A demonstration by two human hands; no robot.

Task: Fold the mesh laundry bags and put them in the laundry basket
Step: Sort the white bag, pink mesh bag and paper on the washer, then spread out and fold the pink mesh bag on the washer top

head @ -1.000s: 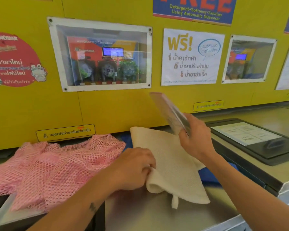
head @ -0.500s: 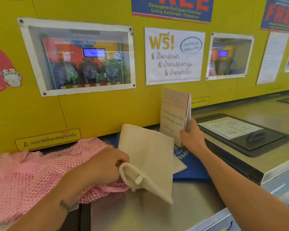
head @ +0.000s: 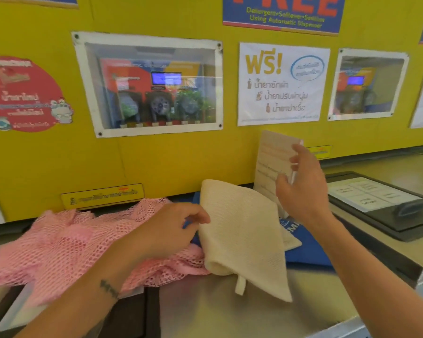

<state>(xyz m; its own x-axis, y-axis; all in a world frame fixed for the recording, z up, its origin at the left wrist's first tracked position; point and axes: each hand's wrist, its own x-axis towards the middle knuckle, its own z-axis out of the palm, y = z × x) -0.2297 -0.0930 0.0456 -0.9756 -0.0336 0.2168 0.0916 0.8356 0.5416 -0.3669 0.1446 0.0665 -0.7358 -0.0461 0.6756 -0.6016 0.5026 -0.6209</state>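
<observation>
A cream mesh laundry bag (head: 242, 230) lies folded over on the steel machine top, a small loop tag hanging from its lower edge. My left hand (head: 166, 232) pinches the bag's left edge. To its left a pink mesh laundry bag (head: 59, 247) sprawls unfolded, partly under my left forearm. My right hand (head: 303, 189) hovers above the cream bag's far corner with fingers spread, just in front of a printed sign card (head: 270, 162) that stands upright against the yellow wall. No laundry basket is in view.
A blue sheet (head: 310, 252) lies under the cream bag. At the right is a black lid (head: 401, 220) with a white label. The yellow wall (head: 169, 162) with posters and dispenser windows rises directly behind. The steel top (head: 217, 315) runs to the near edge.
My right hand carried the sign card off the cream bag, stood it against the wall and opened. My left hand kept hold of the cream bag and shifted it slightly left.
</observation>
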